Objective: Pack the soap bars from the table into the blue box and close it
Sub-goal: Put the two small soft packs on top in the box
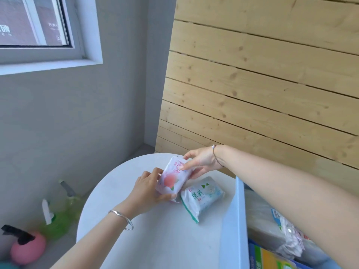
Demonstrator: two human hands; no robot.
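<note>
The left hand and right hand grip the pink soap bar between them, with the green soap bar beneath on the tabletop; mid-pickup, it probably next goes rightward into the open blue box under the right forearm

Worn on the head, wide-angle, looking forward and down from close above the bench, toward the corner of grey wall and plank wall.

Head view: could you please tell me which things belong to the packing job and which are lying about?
Job: pink soap bar, in left hand and right hand; green soap bar; blue box.
Lying about: green spray bottles; pink bottle.
</note>
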